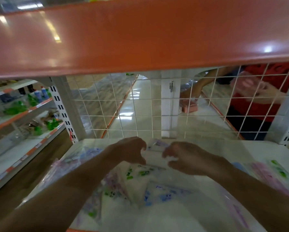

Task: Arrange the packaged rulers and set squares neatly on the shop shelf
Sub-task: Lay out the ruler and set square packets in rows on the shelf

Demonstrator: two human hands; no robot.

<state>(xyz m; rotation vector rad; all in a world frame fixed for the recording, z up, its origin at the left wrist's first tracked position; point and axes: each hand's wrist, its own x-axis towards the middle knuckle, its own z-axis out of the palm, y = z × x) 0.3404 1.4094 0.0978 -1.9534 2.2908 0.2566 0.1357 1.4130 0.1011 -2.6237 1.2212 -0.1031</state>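
Observation:
Several clear packets of rulers and set squares with purple, green and blue print lie overlapping on the white shelf (251,148). One purple-printed clear packet (155,149) sits near the back, between my hands. My left hand (130,151) curls its fingers and thumb round the packet's left end. Facing it, my right hand (185,158) curls round the right end. A packet with green print (143,172) lies just below my hands, and a blue-printed one (165,195) lies nearer the front. The view is blurred, so the packets' edges are hard to make out.
An orange shelf (140,39) hangs close overhead. A white wire mesh (140,106) closes the back, with white slotted uprights (63,111) at the sides. Behind the mesh at right stands a person in red (266,91). More packets (271,171) lie at the right.

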